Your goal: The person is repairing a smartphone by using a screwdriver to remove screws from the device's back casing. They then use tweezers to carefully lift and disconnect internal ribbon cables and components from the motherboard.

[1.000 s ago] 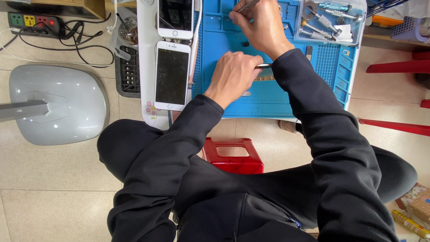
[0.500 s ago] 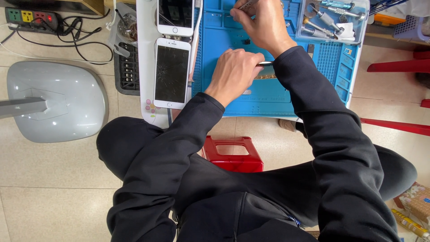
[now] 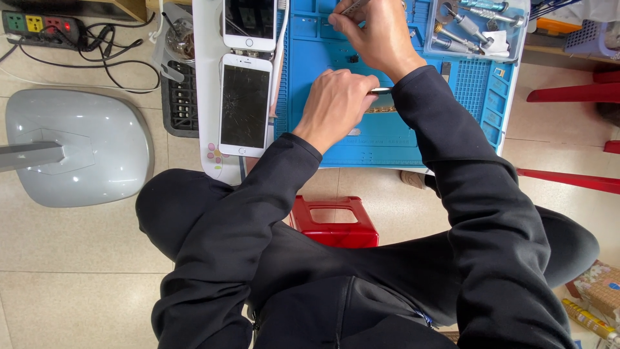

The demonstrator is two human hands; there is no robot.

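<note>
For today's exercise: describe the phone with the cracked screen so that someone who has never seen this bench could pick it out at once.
Start from the blue work mat on the small table. Just left of it two white phones lie end to end on a white board. The cracked phone is the nearer one, beside the left hand; unlike the farther phone, its dark glass is webbed with fine cracks.

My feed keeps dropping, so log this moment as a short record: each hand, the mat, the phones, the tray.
left hand: closed on a thin metal tool, over the mat
right hand: pinching a second slim tool farther up
mat: blue, on the table
phones: two, left of mat; nearer screen cracked
tray: clear, holds metal tools, mat's far right corner
</note>
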